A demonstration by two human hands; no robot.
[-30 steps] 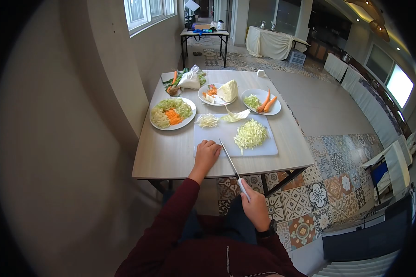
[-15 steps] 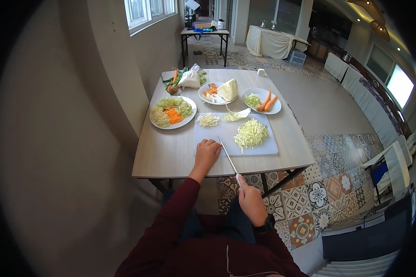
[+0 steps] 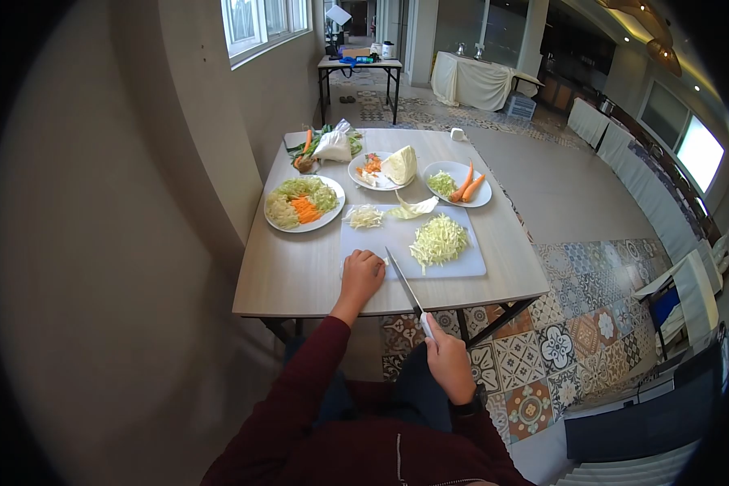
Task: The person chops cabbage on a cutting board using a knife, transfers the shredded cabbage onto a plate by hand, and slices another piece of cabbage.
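Note:
My left hand (image 3: 363, 276) rests with curled fingers at the front left of the white cutting board (image 3: 462, 267). A small pale bit of cabbage (image 3: 386, 262) shows at its fingertips, mostly hidden under them. In my right hand (image 3: 450, 363) is the white handle of a knife (image 3: 404, 280). The blade points away from me, its tip over the board just right of my left fingers. Shredded cabbage (image 3: 439, 241) lies heaped on the right of the board. Behind my left hand is a smaller pile of pale shreds (image 3: 364, 216), with a loose cabbage leaf (image 3: 413, 207) beside it.
Along the board's left and back stand a plate of shredded vegetables (image 3: 277, 221), a plate with a cabbage chunk (image 3: 399, 165) and a plate with carrots (image 3: 466, 185). A plastic bag (image 3: 333, 147) among greens lies at the table's (image 3: 275, 279) back left. A wall adjoins the left side.
My right hand and the knife have shifted slightly down and right, showing more of the blade's side. My left hand stays in place. The whole view has tilted a little.

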